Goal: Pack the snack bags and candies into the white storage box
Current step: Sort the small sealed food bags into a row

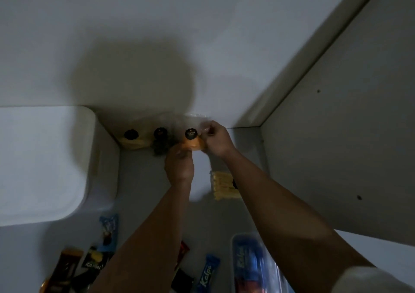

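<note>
A clear snack bag [192, 140] with an orange piece inside and a round black label stands at the back of the shelf. My left hand [179, 165] grips its lower front edge. My right hand [216, 140] pinches the clear wrapper at its right top. Two more bags with black labels, one yellowish [131, 138] and one dark [160, 138], stand to the left of it against the wall. The white storage box [40, 162] sits at the left, its top facing me. The picture is dim and blurred.
A pack of pale yellow wafers [224, 186] lies under my right forearm. Several candy bars lie near the front: a blue one [109, 227], a blue Kalpa bar [207, 272], a larger blue pack [249, 268], dark ones [67, 270]. A grey side panel [336, 135] closes the right.
</note>
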`<state>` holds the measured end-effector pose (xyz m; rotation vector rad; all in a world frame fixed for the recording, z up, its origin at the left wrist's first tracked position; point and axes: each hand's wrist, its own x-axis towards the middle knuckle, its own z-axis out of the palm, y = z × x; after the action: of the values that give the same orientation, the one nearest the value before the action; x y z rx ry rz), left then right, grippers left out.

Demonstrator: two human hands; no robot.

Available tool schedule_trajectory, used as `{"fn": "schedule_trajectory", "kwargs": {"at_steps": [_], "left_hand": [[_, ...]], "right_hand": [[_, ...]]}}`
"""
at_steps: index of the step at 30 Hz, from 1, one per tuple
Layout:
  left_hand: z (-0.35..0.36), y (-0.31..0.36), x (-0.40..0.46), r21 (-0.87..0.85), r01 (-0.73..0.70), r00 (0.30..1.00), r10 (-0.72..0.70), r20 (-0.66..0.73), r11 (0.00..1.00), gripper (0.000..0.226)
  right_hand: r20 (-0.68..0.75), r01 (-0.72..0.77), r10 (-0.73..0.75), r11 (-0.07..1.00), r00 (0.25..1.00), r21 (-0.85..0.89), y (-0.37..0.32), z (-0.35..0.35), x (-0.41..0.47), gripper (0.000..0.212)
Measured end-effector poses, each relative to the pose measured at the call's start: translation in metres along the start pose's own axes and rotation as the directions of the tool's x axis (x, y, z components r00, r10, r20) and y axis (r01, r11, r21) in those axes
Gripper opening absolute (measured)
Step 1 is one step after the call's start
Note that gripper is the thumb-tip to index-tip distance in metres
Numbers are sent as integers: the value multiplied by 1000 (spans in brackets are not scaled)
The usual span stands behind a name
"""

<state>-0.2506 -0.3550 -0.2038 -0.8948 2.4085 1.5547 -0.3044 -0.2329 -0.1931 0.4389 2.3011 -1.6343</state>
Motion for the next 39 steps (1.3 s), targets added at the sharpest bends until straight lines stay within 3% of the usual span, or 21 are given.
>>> {"fn": "schedule_trajectory", "kwargs": {"at_steps": [3, 5, 8, 11, 14, 19, 22, 24, 29, 36, 39], "left_hand": [[-3, -3, -3, 53, 18, 1000, -18, -5, 998, 22], [-2, -11, -10, 69, 20, 999, -22, 30, 997, 22], [2, -23, -32, 190, -77, 976, 35, 215, 979, 20], [10, -31, -59, 164, -39, 934, -22, 356, 986, 26], [15, -36, -79, 161, -20, 893, -55, 446, 987, 34], [12, -39, -86, 135, 48, 900, -101, 424, 990, 47], [4, -46, -86, 106, 112, 895, -147, 421, 988, 48], [-4, -47, -88, 71, 148, 897, -164, 411, 986, 47], [-27, -41, -106, -68, 254, 884, -203, 422, 965, 46], [-74, -40, -149, -276, 313, 904, -196, 380, 909, 53], [-99, -48, -170, -366, 316, 908, -168, 383, 875, 56]], "right_hand": [[-91, -47, 48, 999, 995, 14, 8, -11, -19, 34], [-177, -96, 77, 990, 981, -105, 20, -25, -37, 43], [-284, -261, 179, 924, 942, -281, 40, -48, -69, 61], [-301, -447, 351, 819, 887, -359, 59, -62, -96, 74], [-263, -540, 477, 789, 839, -293, 68, -66, -112, 82], [-345, -468, 392, 866, 853, -174, 84, -71, -125, 48], [-363, -419, 398, 908, 842, 24, 83, -72, -133, 15], [-359, -360, 388, 921, 849, 147, 79, -72, -142, 23], [-214, -310, 448, 826, 868, 470, 58, -65, -173, 20], [81, -460, 496, 716, 864, 526, 8, -54, -225, 22], [120, -446, 450, 746, 885, 495, -14, -48, -257, 24]]}}
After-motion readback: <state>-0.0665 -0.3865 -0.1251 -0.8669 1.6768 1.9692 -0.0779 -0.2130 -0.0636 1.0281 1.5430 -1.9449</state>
